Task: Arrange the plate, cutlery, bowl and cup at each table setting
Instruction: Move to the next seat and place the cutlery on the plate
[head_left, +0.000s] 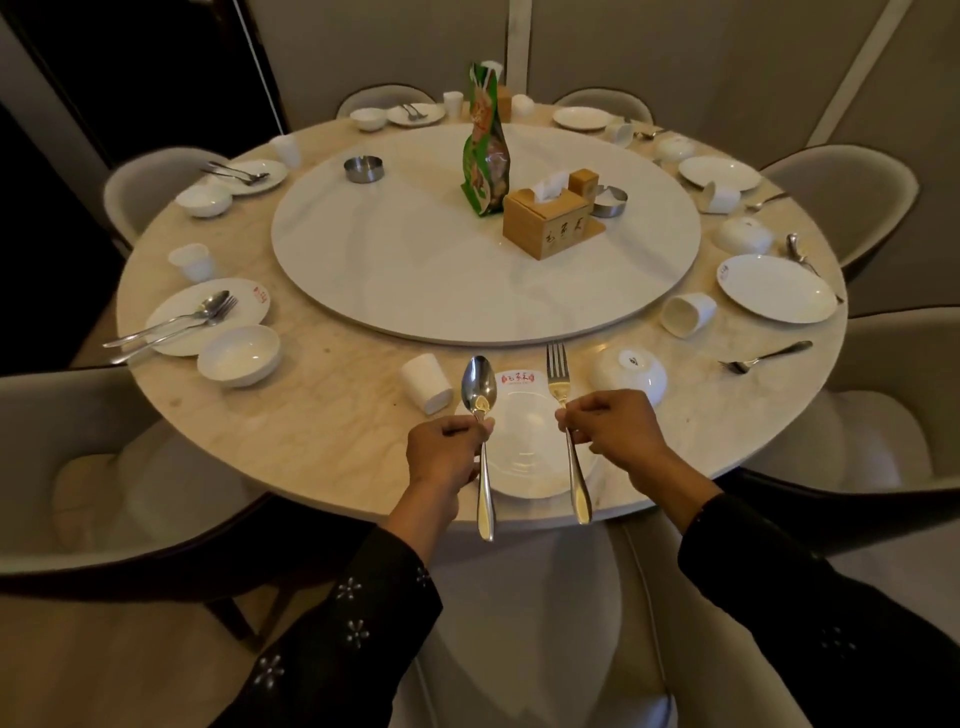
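A white plate (524, 441) with a red logo lies at the near edge of the round table (322, 410). My left hand (441, 452) grips a spoon (480, 395) by its handle, bowl pointing away, over the plate's left rim. My right hand (613, 421) holds a fork (558, 376) the same way over the plate's right side. A white cup (426, 383) lies on its side left of the plate. An upside-down white bowl (631, 375) sits to the right.
A lazy Susan (395, 260) carries a tissue box (545, 221), a green bag (483, 150) and two metal ashtrays. Other settings ring the table: a plate with cutlery (208, 314) at left, a tipped cup (685, 313) and plate (776, 288) at right. Chairs surround the table.
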